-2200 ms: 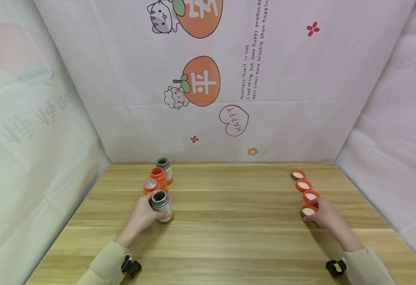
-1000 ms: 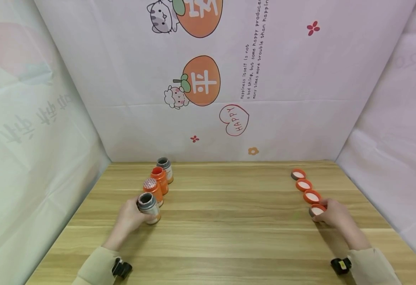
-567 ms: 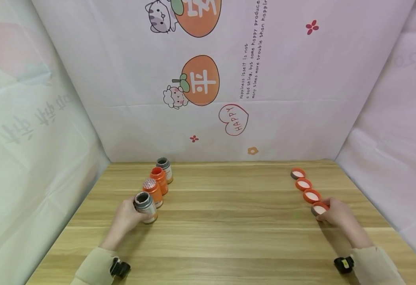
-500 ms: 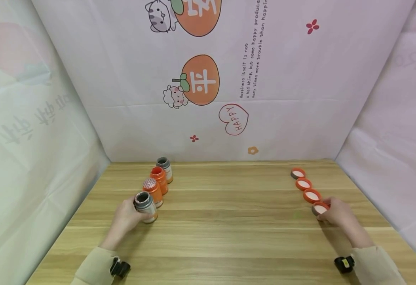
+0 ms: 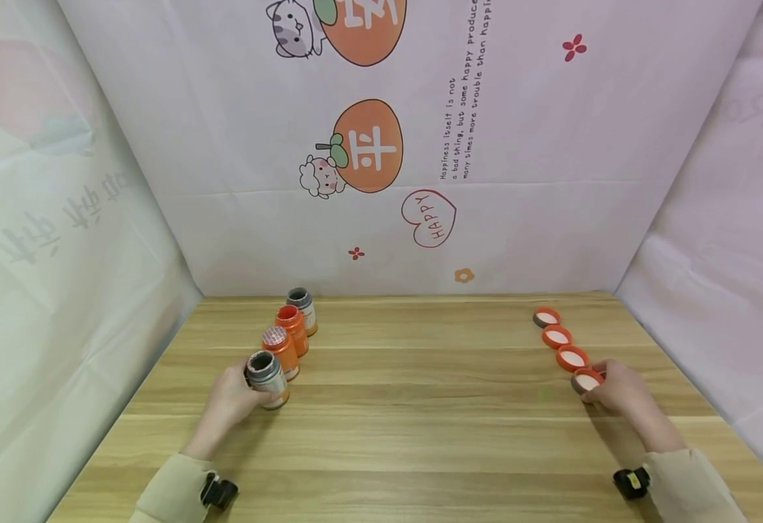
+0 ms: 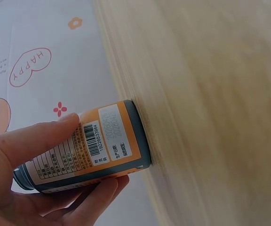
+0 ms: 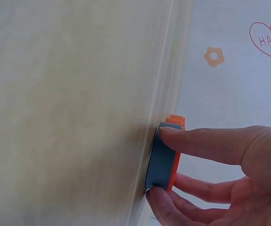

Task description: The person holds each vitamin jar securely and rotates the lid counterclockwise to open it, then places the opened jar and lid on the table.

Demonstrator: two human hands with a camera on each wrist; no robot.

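My left hand [image 5: 232, 396] grips a grey jar [image 6: 93, 150] with an orange and white label. The jar stands upright and lidless on the wooden table, at the near end of a row of jars. On the right, my right hand [image 5: 621, 392] pinches a grey lid [image 7: 163, 155] with an orange inner rim between thumb and fingers. That lid lies white side up at the near end of a line of lids. In the right wrist view its edge rests at the table surface.
Behind the held jar stand an orange jar with a silvery seal [image 5: 275, 337], an open orange jar [image 5: 295, 333] and a grey jar [image 5: 301, 298]. Beyond the held lid lie two orange lids [image 5: 573, 357] [image 5: 557, 336] and a grey-orange lid [image 5: 547, 317]. White printed cloth [image 5: 518, 240] hangs around the table.
Since the earliest frame, my left hand has shifted the grey jar leftward into the row. My right hand has moved the grey lid right. Both hands hardly move over the last half second.
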